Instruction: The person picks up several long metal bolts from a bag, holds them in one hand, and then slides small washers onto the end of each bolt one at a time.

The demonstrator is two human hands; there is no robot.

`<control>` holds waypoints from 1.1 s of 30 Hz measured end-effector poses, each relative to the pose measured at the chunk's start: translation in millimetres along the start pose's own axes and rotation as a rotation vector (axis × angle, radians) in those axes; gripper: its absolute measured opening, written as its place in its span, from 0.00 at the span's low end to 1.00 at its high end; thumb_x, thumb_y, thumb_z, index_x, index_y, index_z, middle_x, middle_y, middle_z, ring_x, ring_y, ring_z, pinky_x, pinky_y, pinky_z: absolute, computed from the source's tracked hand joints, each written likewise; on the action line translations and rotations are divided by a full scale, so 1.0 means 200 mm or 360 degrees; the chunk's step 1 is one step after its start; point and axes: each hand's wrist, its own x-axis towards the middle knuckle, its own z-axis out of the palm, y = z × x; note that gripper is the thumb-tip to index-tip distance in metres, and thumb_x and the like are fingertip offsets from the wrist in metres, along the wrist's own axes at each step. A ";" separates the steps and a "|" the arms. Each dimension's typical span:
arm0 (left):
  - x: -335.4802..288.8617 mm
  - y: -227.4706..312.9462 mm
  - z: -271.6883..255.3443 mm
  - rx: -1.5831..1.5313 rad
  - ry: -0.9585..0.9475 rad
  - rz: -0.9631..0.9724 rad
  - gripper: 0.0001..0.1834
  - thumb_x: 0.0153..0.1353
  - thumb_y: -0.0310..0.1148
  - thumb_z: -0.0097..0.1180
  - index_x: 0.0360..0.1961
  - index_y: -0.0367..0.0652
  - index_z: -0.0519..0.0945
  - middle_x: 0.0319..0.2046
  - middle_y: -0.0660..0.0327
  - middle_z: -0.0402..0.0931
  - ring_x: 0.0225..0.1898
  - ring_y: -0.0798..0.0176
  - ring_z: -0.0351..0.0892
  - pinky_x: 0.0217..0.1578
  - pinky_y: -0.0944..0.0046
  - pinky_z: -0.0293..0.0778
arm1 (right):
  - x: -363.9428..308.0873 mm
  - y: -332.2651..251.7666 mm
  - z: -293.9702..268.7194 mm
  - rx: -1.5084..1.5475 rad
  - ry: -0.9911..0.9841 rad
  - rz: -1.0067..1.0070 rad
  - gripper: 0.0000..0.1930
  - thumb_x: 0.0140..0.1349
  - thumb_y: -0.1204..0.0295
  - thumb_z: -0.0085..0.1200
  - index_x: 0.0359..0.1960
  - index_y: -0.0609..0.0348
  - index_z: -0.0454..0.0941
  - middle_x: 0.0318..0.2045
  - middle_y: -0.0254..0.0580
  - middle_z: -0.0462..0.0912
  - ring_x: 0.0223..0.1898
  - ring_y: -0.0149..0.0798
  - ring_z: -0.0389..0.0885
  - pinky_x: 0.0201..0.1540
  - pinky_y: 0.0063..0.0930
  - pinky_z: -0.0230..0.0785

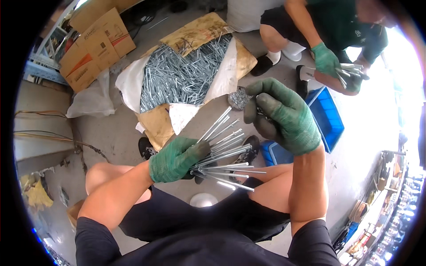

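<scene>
My left hand (177, 159), in a green work glove with dark fingers, grips a fanned-out bunch of long silver metal rods (228, 150). Some rods show small collars or heads near their far ends. To the right and higher up is my gloved right hand (284, 117), its fingers curled in with the thumb against them. Whatever lies inside its fingers is hidden. Beside those fingertips shows a roundish clump of small shiny metal pieces (239, 98); I cannot tell whether they touch. Ahead, a large heap of similar rods (182, 73) fills an opened sack.
A co-worker in green gloves (326, 60) squats at the far right, holding rods (350, 71). Blue plastic crates (326, 117) stand beyond my right hand. Cardboard boxes (95, 51) are at the far left, near a plastic bag (95, 97). A white sack (250, 15) stands behind.
</scene>
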 end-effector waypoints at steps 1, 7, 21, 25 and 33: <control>-0.01 0.01 -0.01 0.0101 -0.0035 -0.0086 0.21 0.60 0.37 0.57 0.49 0.30 0.77 0.35 0.51 0.80 0.30 0.54 0.79 0.33 0.59 0.75 | 0.00 0.02 -0.02 0.0101 -0.0047 0.0002 0.12 0.72 0.70 0.52 0.52 0.60 0.75 0.33 0.43 0.84 0.18 0.22 0.66 0.18 0.15 0.54; 0.01 0.01 -0.02 0.0219 -0.0064 -0.0044 0.29 0.52 0.25 0.64 0.57 0.25 0.73 0.39 0.47 0.80 0.35 0.48 0.79 0.37 0.54 0.75 | 0.03 0.05 -0.05 0.0001 -0.0053 -0.0011 0.12 0.67 0.70 0.59 0.47 0.64 0.79 0.32 0.37 0.83 0.21 0.21 0.69 0.21 0.14 0.57; 0.03 -0.04 -0.01 -0.0159 -0.0067 -0.0103 0.34 0.72 0.62 0.43 0.31 0.42 0.84 0.20 0.65 0.80 0.21 0.71 0.77 0.26 0.68 0.72 | 0.06 0.06 0.01 -0.0004 -0.0170 0.0073 0.16 0.61 0.68 0.67 0.46 0.63 0.80 0.33 0.35 0.83 0.29 0.22 0.75 0.29 0.15 0.67; 0.02 -0.02 -0.01 -0.0097 -0.0105 -0.0072 0.34 0.73 0.62 0.43 0.29 0.42 0.85 0.19 0.64 0.80 0.22 0.71 0.78 0.26 0.67 0.73 | 0.04 0.06 0.00 0.0072 -0.0289 0.0103 0.15 0.61 0.69 0.68 0.44 0.62 0.79 0.32 0.36 0.82 0.25 0.21 0.72 0.24 0.16 0.62; 0.03 0.00 0.00 0.0038 -0.0016 -0.0071 0.32 0.74 0.58 0.43 0.29 0.41 0.85 0.18 0.63 0.80 0.21 0.69 0.79 0.26 0.66 0.74 | 0.05 0.10 -0.01 0.0176 -0.0328 0.0110 0.14 0.61 0.67 0.68 0.43 0.57 0.78 0.32 0.33 0.80 0.24 0.20 0.70 0.22 0.14 0.58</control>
